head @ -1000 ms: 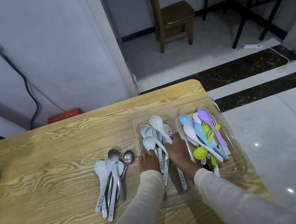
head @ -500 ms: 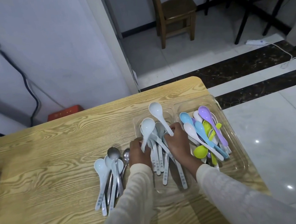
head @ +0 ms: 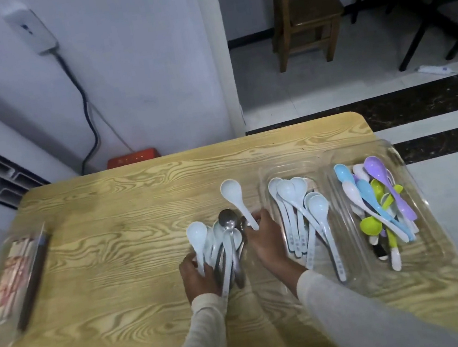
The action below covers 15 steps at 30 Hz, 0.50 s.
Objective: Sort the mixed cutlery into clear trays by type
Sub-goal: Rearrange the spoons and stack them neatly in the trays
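Table [head: 114, 250]: open wood centre-left of frame. Your left hand [head: 198, 282] grips spoon pile [head: 226, 233]; right hand [head: 267, 241] pinches white spoon [head: 232, 192].

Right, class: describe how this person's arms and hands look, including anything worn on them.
Both arms are covered by long, loose, plain cream sleeves, the left sleeve and right sleeve, which end at the wrists. The left hand and right hand are bare: no gloves, and no rings, watch or bracelet show.

Left grip [head: 199, 278] curled round a spoon bundle [head: 220, 241], right grip [head: 267, 237] pinching a white spoon [head: 239, 204] by its handle, both sleeved forearms over the table's [head: 108, 250] near edge
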Tool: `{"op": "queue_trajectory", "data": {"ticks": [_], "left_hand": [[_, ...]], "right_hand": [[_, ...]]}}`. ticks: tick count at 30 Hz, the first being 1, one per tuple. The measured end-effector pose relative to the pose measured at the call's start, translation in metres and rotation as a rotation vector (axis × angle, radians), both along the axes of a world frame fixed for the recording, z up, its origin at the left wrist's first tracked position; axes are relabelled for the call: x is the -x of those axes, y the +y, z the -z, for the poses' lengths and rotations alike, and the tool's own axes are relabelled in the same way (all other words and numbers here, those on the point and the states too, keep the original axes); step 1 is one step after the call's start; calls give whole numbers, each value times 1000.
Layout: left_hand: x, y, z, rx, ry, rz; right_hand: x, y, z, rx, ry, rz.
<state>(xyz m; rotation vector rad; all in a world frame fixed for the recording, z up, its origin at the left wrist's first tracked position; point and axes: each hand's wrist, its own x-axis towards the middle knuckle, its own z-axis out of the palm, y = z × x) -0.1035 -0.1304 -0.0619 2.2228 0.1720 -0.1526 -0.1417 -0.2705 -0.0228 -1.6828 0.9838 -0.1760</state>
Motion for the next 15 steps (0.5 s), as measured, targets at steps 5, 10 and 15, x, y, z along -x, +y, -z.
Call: {"op": "queue_trajectory", "data": {"ticks": [5,10,15], "left_hand": [[-24,16,11,-70,148,111],[-40,24,13,-186,223,291],[-57,35,16,-302,218,364]], "right_hand": [[-13,36,13,33,35,42],[-20,62,22,99,86,15],[-25,73,33,298,240,-182]]}}
